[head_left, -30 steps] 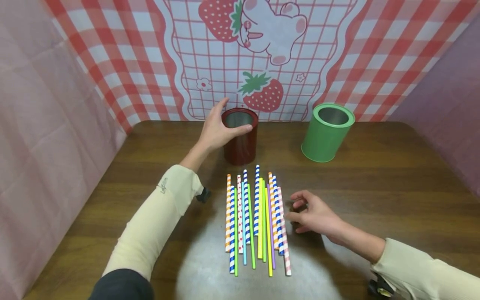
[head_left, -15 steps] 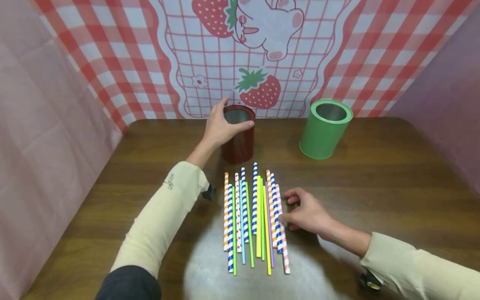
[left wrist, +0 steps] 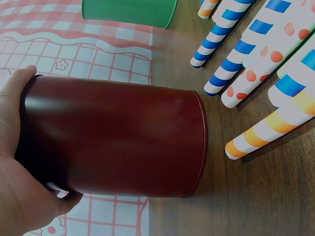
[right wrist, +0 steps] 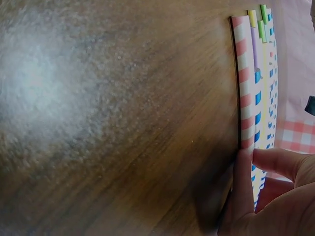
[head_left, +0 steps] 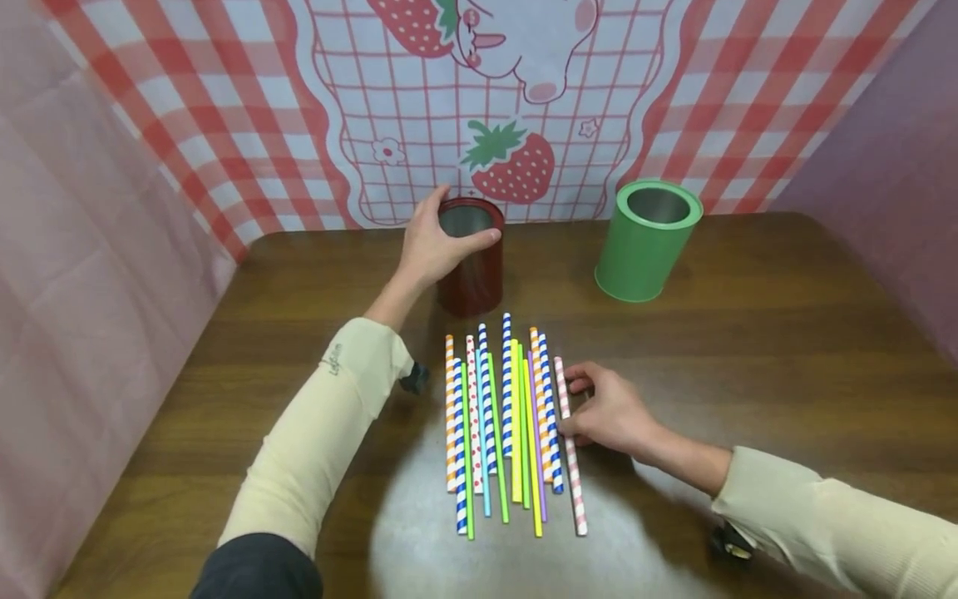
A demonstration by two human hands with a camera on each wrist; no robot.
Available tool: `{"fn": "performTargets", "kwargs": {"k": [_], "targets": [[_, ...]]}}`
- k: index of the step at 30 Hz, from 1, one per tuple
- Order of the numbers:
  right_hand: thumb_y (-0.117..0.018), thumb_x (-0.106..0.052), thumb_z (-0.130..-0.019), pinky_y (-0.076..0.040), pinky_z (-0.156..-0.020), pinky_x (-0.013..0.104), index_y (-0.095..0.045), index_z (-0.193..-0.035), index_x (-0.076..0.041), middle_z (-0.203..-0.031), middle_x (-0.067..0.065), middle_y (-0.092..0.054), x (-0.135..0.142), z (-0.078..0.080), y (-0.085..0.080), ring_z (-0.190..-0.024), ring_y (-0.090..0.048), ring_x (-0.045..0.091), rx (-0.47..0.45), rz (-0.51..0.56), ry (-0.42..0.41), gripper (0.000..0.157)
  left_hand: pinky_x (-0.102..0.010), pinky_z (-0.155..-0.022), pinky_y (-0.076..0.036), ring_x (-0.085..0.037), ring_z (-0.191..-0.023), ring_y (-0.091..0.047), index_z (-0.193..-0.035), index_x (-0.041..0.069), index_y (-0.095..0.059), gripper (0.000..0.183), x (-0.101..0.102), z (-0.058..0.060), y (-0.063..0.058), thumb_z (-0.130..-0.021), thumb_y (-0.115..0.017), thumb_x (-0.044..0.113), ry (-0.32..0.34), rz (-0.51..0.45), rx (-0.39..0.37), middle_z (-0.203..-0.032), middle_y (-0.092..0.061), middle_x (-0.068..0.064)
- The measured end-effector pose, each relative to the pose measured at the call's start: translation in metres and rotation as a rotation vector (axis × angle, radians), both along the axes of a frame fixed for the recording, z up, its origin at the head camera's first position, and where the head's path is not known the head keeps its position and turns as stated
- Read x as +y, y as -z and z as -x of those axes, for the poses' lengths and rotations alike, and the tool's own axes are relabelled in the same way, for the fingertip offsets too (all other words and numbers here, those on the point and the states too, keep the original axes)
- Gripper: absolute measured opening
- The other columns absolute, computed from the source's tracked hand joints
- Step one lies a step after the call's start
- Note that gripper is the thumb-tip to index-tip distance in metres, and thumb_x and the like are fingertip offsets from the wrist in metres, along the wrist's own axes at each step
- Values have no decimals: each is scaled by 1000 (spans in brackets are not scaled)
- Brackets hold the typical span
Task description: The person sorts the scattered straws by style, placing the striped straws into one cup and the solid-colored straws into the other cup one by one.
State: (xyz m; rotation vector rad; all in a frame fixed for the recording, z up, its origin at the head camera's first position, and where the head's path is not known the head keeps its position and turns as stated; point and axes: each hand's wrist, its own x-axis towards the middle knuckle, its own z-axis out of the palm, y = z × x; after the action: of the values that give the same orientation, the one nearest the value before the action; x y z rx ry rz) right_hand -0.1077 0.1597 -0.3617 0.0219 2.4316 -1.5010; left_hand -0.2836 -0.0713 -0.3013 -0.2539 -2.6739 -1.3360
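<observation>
My left hand (head_left: pixel 434 248) grips the upper part of a dark red can (head_left: pixel 481 287), thumb across the near side of its rim. The left wrist view shows the same hand wrapped round the open end of the red can (left wrist: pixel 118 137). On the right, my right hand (head_left: pixel 617 413) pinches a pink-and-white striped straw (head_left: pixel 575 487) between thumb and fingers. That straw lies slightly apart from a row of paper and plastic straws (head_left: pixel 516 416), striped, dotted and plain. In the right wrist view the pink straw (right wrist: pixel 242 73) runs up from the fingertips along the tabletop.
A green can (head_left: pixel 642 258), open at the top, stands at the back right of the wooden table (head_left: pixel 786 358). Behind the table hangs a red-and-white checked cloth (head_left: pixel 247 108) with strawberry prints. A pink curtain (head_left: pixel 97 291) borders the left side.
My right hand has moved in to the straws and taken hold of the pink-striped one, shifting it slightly right, away from the row. The left hand stays at the red can.
</observation>
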Motion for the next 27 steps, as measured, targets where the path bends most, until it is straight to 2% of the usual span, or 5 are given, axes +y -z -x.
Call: {"fn": "performTargets", "kwargs": {"k": [8, 14, 27], "targets": [[-72, 6, -64, -55, -49, 35, -49, -124, 9, -107, 23, -54, -4, 9, -3, -55, -62, 15, 19, -94, -14, 64, -40, -104, -38, -18, -133, -37, -151, 19, -28, 102, -4, 1, -3, -71, -77, 57, -9, -6, 9, -151, -35, -2], [-73, 4, -64, -54, -46, 35, -50, -118, 9, -104, 21, -56, -5, 14, -2, -52, -61, 15, 21, -142, -23, 59, -40, -104, -39, -18, -132, -37, -151, 19, -27, 101, -7, 0, -1, -72, -77, 57, -16, -9, 5, -150, -35, -2], [-70, 2, -71, -56, -53, 39, -44, -123, 10, -114, 24, -48, 0, 12, -7, -62, -60, 18, -139, 8, 1, 59, -40, -104, -39, -18, -132, -37, -151, 19, -27, 102, 0, 1, 1, -71, -76, 58, 3, -2, -1, -150, -35, -2]]}}
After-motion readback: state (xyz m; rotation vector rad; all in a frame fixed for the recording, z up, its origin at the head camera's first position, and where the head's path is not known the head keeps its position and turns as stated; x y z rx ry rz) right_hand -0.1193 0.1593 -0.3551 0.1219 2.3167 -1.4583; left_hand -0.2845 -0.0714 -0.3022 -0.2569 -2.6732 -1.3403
